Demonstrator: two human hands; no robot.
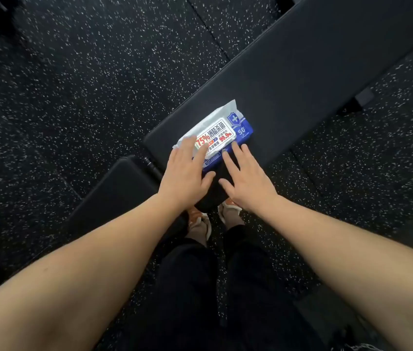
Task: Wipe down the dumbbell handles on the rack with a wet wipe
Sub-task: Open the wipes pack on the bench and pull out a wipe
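Note:
A white and blue pack of wet wipes (222,127) lies flat on the near end of a black padded bench (301,72). My left hand (184,173) rests with spread fingers on the pack's near left corner. My right hand (247,178) is spread beside it, fingertips touching the pack's near blue edge. Neither hand grips anything. No dumbbells or rack are in view.
The bench runs from the centre to the upper right, with a second black pad (114,188) angled off to the lower left. Black speckled rubber flooring (86,72) surrounds it. My legs and light shoes (200,224) stand just below the bench end.

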